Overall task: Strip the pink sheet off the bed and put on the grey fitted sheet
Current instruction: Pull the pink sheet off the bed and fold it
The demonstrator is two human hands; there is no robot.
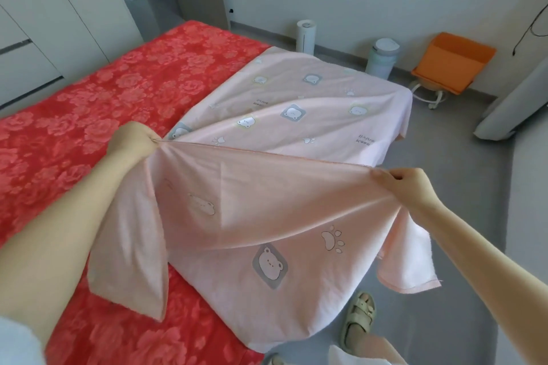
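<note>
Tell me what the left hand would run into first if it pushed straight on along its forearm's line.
Probably the red floral cover: the left hand, gripping the pink sheet, points out across it. Depth is unclear.

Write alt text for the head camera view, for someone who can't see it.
Two bare hands hold a pink bear-print sheet taut by its edge: the left hand grips one end, the right hand pinches the other. The sheet's far part drapes the far corner of the red floral bed cover.
</note>
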